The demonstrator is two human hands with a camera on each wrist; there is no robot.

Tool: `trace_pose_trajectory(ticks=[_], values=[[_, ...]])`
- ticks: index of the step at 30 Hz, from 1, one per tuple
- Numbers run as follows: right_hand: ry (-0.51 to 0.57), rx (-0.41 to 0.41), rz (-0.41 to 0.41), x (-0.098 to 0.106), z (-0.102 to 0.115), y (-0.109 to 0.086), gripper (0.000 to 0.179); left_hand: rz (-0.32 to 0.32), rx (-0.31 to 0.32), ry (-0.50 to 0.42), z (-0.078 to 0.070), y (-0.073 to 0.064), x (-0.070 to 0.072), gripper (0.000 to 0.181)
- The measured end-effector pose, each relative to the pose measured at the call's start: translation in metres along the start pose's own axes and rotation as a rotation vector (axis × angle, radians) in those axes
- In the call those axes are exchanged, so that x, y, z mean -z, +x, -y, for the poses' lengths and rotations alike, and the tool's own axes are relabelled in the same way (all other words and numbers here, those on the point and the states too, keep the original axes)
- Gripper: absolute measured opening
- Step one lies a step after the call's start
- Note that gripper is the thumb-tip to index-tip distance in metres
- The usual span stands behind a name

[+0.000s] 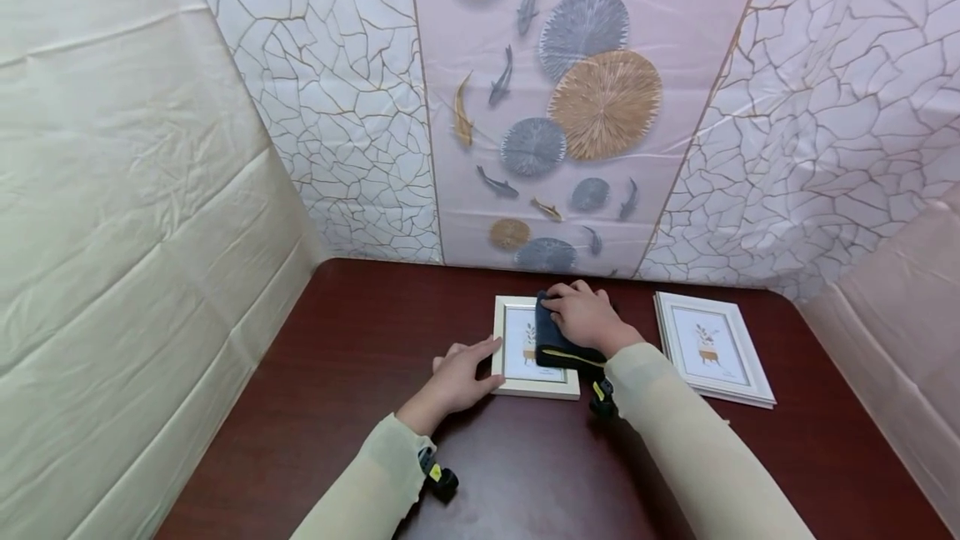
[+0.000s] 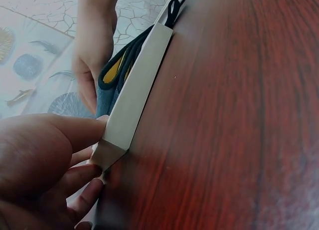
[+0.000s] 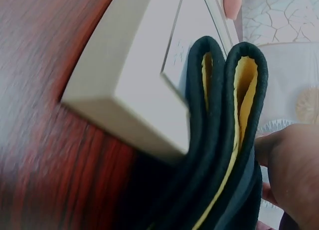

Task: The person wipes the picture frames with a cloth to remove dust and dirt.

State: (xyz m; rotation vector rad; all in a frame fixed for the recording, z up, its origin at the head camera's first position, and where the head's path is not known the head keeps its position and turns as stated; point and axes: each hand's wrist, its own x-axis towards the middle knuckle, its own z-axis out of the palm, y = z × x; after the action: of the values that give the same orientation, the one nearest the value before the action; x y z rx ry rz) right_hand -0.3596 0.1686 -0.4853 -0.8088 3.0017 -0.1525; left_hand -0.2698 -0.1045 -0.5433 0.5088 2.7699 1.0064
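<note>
We are gripping the near left corner of a white picture frame [image 1: 517, 340] with our left hand [image 1: 459, 377], the thumb bearing on its near side and the fingers on its left side. The frame is lying face up on the dark red wood-grain table [image 1: 360, 340], showing a potted-plant print. Our right hand [image 1: 588, 315] is grasping a folded navy cloth with a yellow inner side [image 1: 561, 352], which is covering the frame's right part and overhanging its right edge. Farther right, more white picture frames [image 1: 708, 344] are lying stacked, apart from ours.
</note>
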Motion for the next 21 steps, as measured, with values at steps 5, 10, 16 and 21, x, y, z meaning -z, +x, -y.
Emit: trace_pose_trajectory(ticks=[5, 10, 16, 21], values=[[-0.026, -0.002, 0.011, -0.001, 0.005, 0.006, 0.039, -0.002, -0.017, 0.005, -0.002, -0.001, 0.001, 0.068], [-0.018, -0.002, 0.023, -0.001, 0.013, 0.012, 0.04, -0.004, -0.021, 0.028, -0.003, -0.002, 0.004, 0.067], [-0.038, 0.0, 0.044, -0.003, 0.024, 0.02, 0.041, 0.01, -0.001, 0.03, 0.0, -0.001, 0.002, 0.067], [-0.047, -0.004, 0.06, -0.003, 0.031, 0.027, 0.042, 0.017, 0.012, 0.027, 0.0, -0.001, 0.003, 0.068]])
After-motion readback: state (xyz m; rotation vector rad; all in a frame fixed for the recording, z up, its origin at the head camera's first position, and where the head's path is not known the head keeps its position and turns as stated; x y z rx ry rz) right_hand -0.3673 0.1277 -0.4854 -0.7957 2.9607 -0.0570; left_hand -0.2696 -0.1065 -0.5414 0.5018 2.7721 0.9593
